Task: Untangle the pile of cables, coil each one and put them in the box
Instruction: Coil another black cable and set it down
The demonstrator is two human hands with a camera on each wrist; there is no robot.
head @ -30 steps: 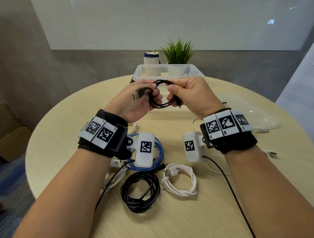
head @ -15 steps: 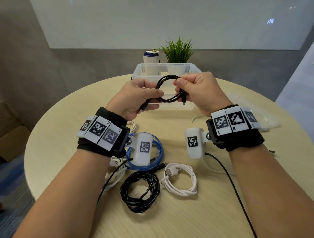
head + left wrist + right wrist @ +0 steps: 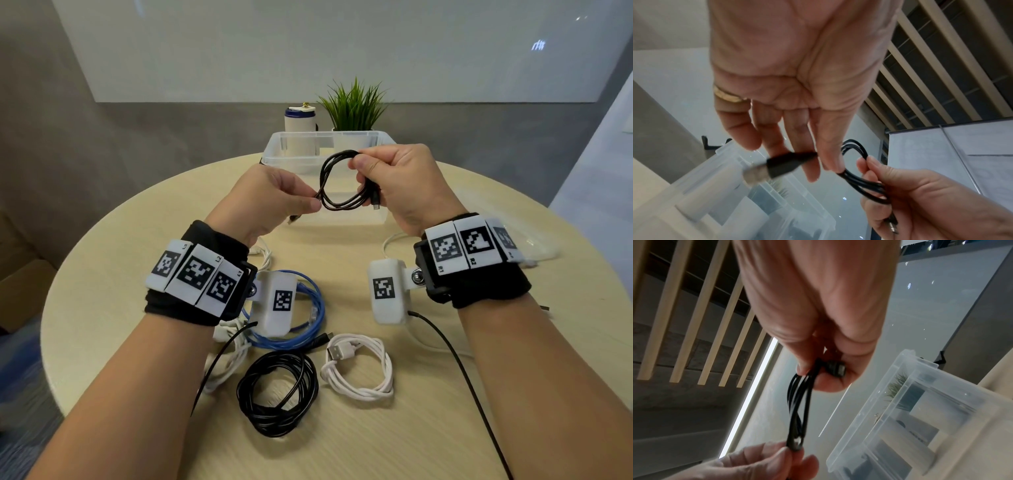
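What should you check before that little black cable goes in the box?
1. Black cable coiled in loops: ok.
2. Right hand grips the bundle: ok.
3. Left hand pinches the other side: ok.
4. USB plug tucked into the coil: not ok, it sticks out loose.
5. Clear box open, lid off: ok.
6. Coil tied so it stays: cannot tell.
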